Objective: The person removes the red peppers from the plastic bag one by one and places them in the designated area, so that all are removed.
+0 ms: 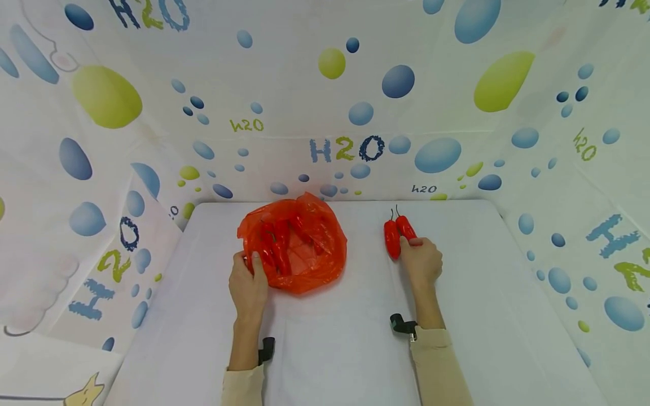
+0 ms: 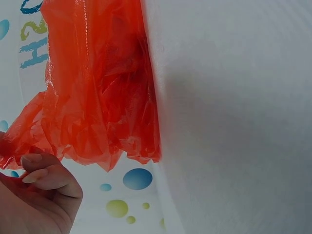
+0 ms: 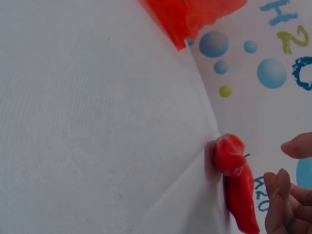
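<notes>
A red plastic bag (image 1: 304,285) sits open-mouthed on the table, left of centre, with several red chili peppers (image 1: 281,248) inside. My left hand (image 1: 249,290) pinches the left edge of its rim; the left wrist view shows thumb and fingers (image 2: 41,173) gripping the thin plastic (image 2: 87,97). To the right, two more red peppers lie side by side, the left one (image 1: 391,239) and the right one (image 1: 404,225), stems toward the back. Over their near ends hovers my right hand (image 1: 424,264). In the right wrist view its thumb and fingers are apart, beside the peppers (image 3: 241,200), with nothing between them.
A white cloth covers the table (image 1: 335,344), whose back edge meets a wall sheet (image 1: 284,84) printed with blue and green spots. Similar sheets stand at both sides. A dark wrist camera (image 1: 403,324) is strapped at the right wrist, another (image 1: 266,351) at the left.
</notes>
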The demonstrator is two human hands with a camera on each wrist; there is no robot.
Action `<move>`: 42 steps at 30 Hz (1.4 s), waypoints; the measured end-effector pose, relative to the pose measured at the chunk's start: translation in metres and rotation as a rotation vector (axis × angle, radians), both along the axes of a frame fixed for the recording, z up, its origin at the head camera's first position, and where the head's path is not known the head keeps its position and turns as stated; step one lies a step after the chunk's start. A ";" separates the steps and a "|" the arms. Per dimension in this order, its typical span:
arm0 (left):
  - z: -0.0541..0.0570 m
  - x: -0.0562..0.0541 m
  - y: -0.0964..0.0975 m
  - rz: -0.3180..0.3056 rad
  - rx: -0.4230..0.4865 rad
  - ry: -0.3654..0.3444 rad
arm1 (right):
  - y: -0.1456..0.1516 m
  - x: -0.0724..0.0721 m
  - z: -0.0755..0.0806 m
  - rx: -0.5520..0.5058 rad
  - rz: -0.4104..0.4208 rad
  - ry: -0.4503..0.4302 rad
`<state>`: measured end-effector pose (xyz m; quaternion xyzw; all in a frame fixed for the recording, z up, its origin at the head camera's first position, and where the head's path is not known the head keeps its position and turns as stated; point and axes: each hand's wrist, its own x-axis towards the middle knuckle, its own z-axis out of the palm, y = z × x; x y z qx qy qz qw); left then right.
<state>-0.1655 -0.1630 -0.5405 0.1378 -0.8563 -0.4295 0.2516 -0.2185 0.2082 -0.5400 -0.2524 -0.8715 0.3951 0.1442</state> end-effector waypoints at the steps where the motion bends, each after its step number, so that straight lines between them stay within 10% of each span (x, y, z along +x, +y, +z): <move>1: 0.000 0.000 0.000 -0.002 0.001 0.001 | -0.001 -0.001 0.001 0.000 -0.001 0.018; 19: 0.001 0.002 0.000 -0.012 0.007 -0.021 | -0.029 -0.001 0.011 -0.010 0.072 0.231; 27: 0.001 0.000 0.001 -0.014 0.021 -0.036 | -0.058 0.000 0.024 -0.047 0.269 0.374; 42: 0.001 0.000 0.000 -0.009 0.015 -0.047 | -0.110 0.001 0.035 -0.045 0.481 0.351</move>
